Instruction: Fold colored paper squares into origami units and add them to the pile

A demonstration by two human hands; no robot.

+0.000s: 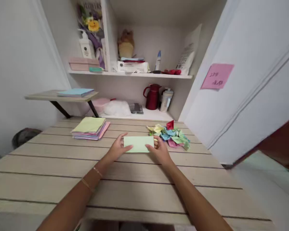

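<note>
A light green sheet of paper (139, 143), a wide rectangle that looks folded, is held up over the middle of the slatted table. My left hand (117, 149) pinches its left end, thumb on the near face and fingers behind. At the other end my right hand (162, 150) grips it the same way. The fingers behind the paper are partly hidden. Just beyond my right hand lies a pile of folded paper pieces (170, 134) in green, blue, yellow, pink and red.
A stack of coloured paper squares (89, 128) sits at the back left. Above it, a small raised shelf (43, 95) carries blue sheets (75, 92). A dark red jug (153, 97) and a pale bottle (167, 100) stand in the cabinet behind the table.
</note>
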